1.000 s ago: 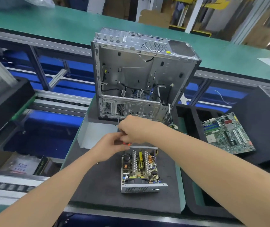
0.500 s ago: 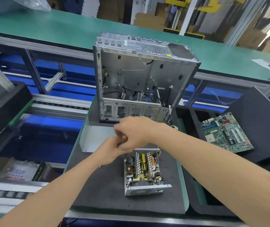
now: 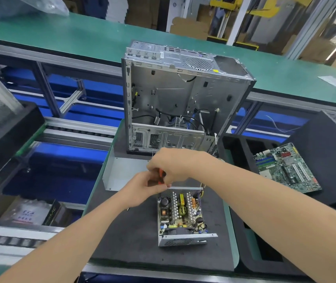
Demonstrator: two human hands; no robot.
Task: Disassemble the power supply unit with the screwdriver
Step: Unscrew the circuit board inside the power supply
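Head view: the power supply unit (image 3: pixel 180 213) lies at lower centre on the dark foam mat (image 3: pixel 126 231). Its lid is already off, exposing coils, finned heatsinks and a perforated steel wall; the board itself remains to unscrew. The bent sheet-metal cover (image 3: pixel 122 172) rests beyond it. Just above the unit, the right hand (image 3: pixel 173 164) curls its fingers round the orange-handled screwdriver (image 3: pixel 161 175), and the left hand (image 3: pixel 142 188) pinches the handle's lower end.

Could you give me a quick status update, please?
Left hand and right hand both grip screwdriver, over far edge of PSU. PSU open, internals showing. Nothing blocking.
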